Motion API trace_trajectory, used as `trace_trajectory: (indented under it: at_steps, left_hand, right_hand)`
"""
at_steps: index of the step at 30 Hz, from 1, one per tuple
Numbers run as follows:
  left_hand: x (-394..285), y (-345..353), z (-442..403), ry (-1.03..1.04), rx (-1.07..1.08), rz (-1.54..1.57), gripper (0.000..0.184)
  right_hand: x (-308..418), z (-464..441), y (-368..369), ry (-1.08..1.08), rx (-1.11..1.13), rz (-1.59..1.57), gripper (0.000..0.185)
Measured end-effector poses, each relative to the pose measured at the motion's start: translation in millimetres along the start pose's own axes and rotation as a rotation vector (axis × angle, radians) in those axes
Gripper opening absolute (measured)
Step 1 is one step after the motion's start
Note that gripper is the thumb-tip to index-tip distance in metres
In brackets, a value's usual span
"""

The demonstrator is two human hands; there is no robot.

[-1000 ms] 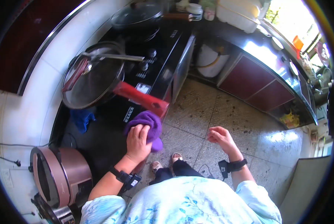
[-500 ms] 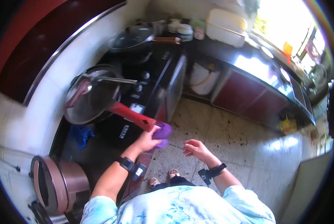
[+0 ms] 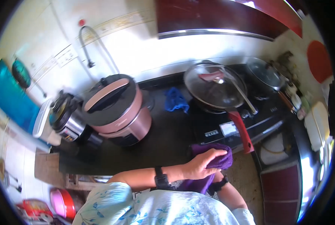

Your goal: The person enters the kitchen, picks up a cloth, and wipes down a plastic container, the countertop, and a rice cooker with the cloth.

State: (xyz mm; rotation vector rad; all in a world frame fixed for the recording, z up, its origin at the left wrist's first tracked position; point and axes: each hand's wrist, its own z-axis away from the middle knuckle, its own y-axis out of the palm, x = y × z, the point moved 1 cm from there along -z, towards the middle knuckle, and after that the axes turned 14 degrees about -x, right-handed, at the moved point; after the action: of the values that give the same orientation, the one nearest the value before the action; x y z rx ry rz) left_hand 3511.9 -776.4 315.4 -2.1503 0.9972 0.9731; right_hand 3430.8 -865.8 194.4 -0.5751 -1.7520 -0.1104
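My left hand (image 3: pixel 202 165) is closed on a purple cloth (image 3: pixel 222 159) near the counter's front edge. Part of the cloth hangs down in front of my shirt. Just below, my right hand (image 3: pixel 217 177) is mostly hidden behind the left hand and the cloth, so its fingers do not show. To the right of the cloth, the red handle (image 3: pixel 241 131) of a pan juts over the stove's edge, apart from both hands. A glass lid (image 3: pixel 203 88) covers that pan, and a long metal utensil (image 3: pixel 237 90) rests across it.
A pink-and-black rice cooker (image 3: pixel 137 125) stands left on the dark counter (image 3: pixel 163 138), beside a steel cooker (image 3: pixel 72 125). A blue cloth (image 3: pixel 175 100) lies between rice cooker and stove. Another lidded pan (image 3: pixel 265 73) sits on the far burner. A white basin (image 3: pixel 317 125) is at right.
My view has swung left toward the counter and rice cooker. The purple cloth, still in my left hand, has moved off the pan handle. My right hand has come in beneath the left.
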Motion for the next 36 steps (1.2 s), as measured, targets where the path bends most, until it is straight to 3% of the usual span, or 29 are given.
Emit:
trace_trajectory:
  at_steps: [2,4,5,6,8,9,10,12,13,14,16,18,20,22,24,25,26,28,30,32,34,35,36]
  left_hand:
    - [14,-14,16,0.105,0.029,-0.391,0.041]
    - [24,-44,25,0.102,-0.182,-0.464,0.032]
    - [25,-59,30,0.067,-0.241,-0.535,0.032]
    - [24,-71,38,0.024,-0.301,-0.602,0.032]
    - [18,-93,47,-0.051,-0.348,-0.700,0.031]
    - [14,-102,50,-0.042,-0.391,-0.705,0.032]
    - [11,-109,53,-0.037,-0.440,-0.647,0.034]
    - [-3,-114,54,-0.099,-0.427,-0.559,0.036]
    - [-10,-113,54,-0.073,-0.379,-0.504,0.037]
    - [-16,-113,51,-0.038,-0.332,-0.449,0.037]
    - [-21,-114,50,-0.014,-0.138,-0.376,0.043]
    - [-29,-125,46,-0.006,-0.016,-0.380,0.045]
    - [-56,-153,34,-0.135,0.116,-0.357,0.046]
    - [-86,-191,30,0.029,0.045,-0.375,0.042]
    - [-92,-238,39,0.245,-0.091,-0.524,0.029]
    - [-99,-266,41,0.308,-0.147,-0.677,0.023]
    - [-101,-296,42,0.375,-0.214,-0.857,0.021]
    - [-99,-348,41,0.366,-0.395,-1.160,0.023]
    - [-82,-391,40,0.312,-0.422,-1.271,0.030]
    - [-58,-417,41,0.299,-0.414,-1.220,0.029]
    - [-36,-432,43,0.115,-0.318,-1.003,0.028]
    - [-33,-433,43,0.306,-0.347,-1.017,0.027]
    - [-31,-434,44,0.243,-0.341,-0.960,0.026]
  right_hand:
    - [14,-13,21,-0.012,0.075,-0.050,0.034]
    - [25,-22,36,-0.033,0.207,-0.049,0.032]
    - [31,-28,40,-0.051,0.351,0.040,0.032]
    - [37,-37,45,-0.120,0.625,0.317,0.031]
    - [48,-37,61,0.118,0.450,-0.119,0.031]
    - [68,-49,53,-0.060,0.405,0.172,0.031]
    - [42,-55,69,0.099,0.256,-0.231,0.032]
    - [30,-60,71,0.307,0.233,-0.470,0.033]
    - [40,-67,66,0.615,0.145,-0.700,0.031]
    - [33,-64,68,0.688,0.091,-1.019,0.035]
    - [51,-63,73,0.570,0.129,-1.120,0.042]
    - [63,-69,75,0.623,0.072,-1.081,0.056]
    - [97,-75,68,0.505,-0.037,-1.148,0.063]
    - [125,-85,64,0.349,-0.140,-1.130,0.068]
    - [155,-97,65,0.260,-0.002,-1.208,0.064]
    - [164,-104,66,0.201,-0.053,-1.054,0.065]
    - [183,-110,71,0.270,-0.198,-1.008,0.053]
    - [198,-134,70,-0.453,-0.274,0.410,0.040]
    - [216,-158,98,0.050,-0.284,-0.155,0.033]
    - [253,-183,132,-0.495,-0.072,0.444,0.034]
    - [253,-202,172,-0.751,0.031,0.629,0.032]
    - [249,-208,193,-0.844,0.092,0.654,0.033]
    - [246,-214,213,-0.940,0.159,0.678,0.036]
